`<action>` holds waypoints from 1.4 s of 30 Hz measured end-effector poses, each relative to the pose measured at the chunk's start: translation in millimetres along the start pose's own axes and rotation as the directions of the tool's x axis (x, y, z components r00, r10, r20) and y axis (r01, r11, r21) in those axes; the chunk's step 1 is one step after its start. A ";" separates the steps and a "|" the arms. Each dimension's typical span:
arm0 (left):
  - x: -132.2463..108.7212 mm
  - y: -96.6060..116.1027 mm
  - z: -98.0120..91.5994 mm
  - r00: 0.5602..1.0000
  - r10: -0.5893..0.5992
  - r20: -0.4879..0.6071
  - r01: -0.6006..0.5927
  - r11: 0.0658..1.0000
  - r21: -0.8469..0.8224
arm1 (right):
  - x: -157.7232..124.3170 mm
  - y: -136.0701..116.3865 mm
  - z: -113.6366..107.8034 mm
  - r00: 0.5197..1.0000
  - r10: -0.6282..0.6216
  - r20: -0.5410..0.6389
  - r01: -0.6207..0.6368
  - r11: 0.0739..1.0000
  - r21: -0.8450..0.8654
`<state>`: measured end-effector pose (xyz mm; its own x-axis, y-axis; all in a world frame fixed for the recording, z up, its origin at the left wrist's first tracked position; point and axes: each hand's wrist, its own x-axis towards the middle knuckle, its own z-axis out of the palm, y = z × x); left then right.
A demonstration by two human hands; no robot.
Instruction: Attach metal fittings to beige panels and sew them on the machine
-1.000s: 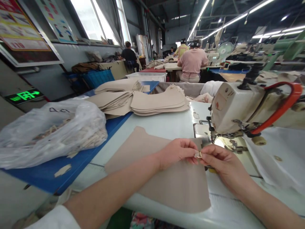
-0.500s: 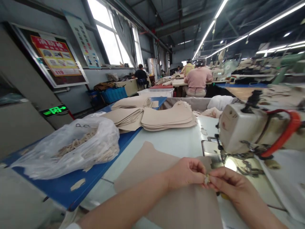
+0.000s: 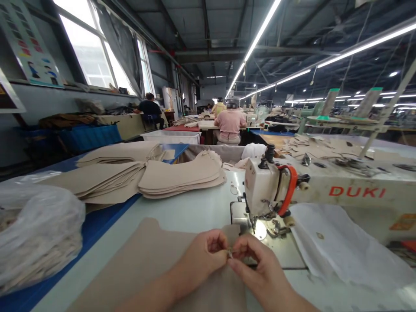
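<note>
Both hands meet fingertip to fingertip above a large beige fabric piece (image 3: 130, 260) lying on the pale table. My left hand (image 3: 206, 255) pinches a small light scrap (image 3: 230, 252), its thumb and fingers pressed together. From the other side my right hand (image 3: 256, 264) grips the same scrap; what exactly it is cannot be made out. Just beyond the hands stands the sewing machine (image 3: 263, 184), its lamp lighting the metal plate (image 3: 287, 253). The far corner of the fabric lies near the plate's left edge.
Stacks of beige cut pieces (image 3: 178, 175) lie behind the fabric. A plastic bag of scraps (image 3: 42, 234) sits at left on a blue surface (image 3: 107, 234). White cloth (image 3: 344, 247) lies right of the machine. A person in pink (image 3: 230, 123) sits further back.
The view has turned to the right, bringing more of the machine into sight. Both hands still pinch the small scrap over the fabric, their fingertips closer together.
</note>
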<state>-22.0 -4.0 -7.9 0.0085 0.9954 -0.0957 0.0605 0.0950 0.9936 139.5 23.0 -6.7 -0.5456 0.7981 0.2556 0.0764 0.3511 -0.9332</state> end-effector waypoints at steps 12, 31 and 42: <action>-1.7 -5.0 -2.1 0.994 0.103 -0.044 -0.099 0.991 0.093 | 5.9 7.7 -2.3 0.998 -0.024 -0.058 0.032 0.990 0.136; -6.6 8.5 4.5 0.987 0.135 -0.086 -0.127 0.988 0.093 | 8.1 23.0 5.0 0.991 -0.021 -0.130 0.043 0.985 0.167; -17.5 11.6 2.7 0.950 0.294 -0.102 -0.219 0.864 0.454 | 6.2 29.1 5.7 0.987 0.131 -0.096 -0.097 0.949 0.299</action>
<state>-18.7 -20.3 5.1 -0.0760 0.9753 0.2076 0.5038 -0.1421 0.8521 133.5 35.3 -33.7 -0.4487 0.8802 0.1544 -0.1239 0.1099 -0.9862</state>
